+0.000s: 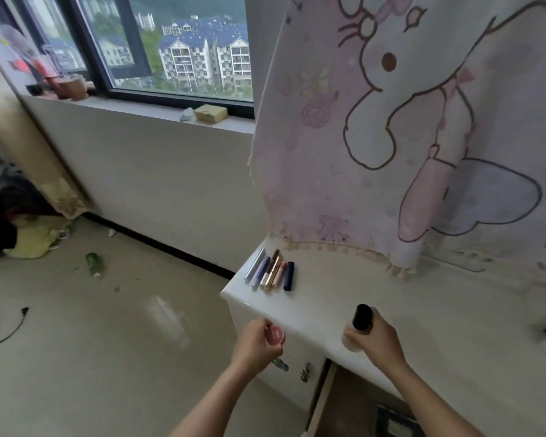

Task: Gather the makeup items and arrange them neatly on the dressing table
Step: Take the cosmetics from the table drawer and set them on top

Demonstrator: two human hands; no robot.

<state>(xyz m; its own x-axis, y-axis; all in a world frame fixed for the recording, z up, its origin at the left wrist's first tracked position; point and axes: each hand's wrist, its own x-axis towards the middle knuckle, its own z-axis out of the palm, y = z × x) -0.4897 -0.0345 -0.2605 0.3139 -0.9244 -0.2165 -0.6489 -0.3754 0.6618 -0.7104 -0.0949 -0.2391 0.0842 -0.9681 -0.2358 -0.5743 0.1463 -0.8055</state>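
At the dressing table, left hand grips pink jar, right hand upright bottle.

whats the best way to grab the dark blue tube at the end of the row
Probably from above, pinching the dark blue tube by its two ends: it lies flat at the row's right end, a pink tube close beside its left side, leaving little finger room there.

I stand in a home bedroom: white dressing table near right, cartoon curtain behind it, window far left.
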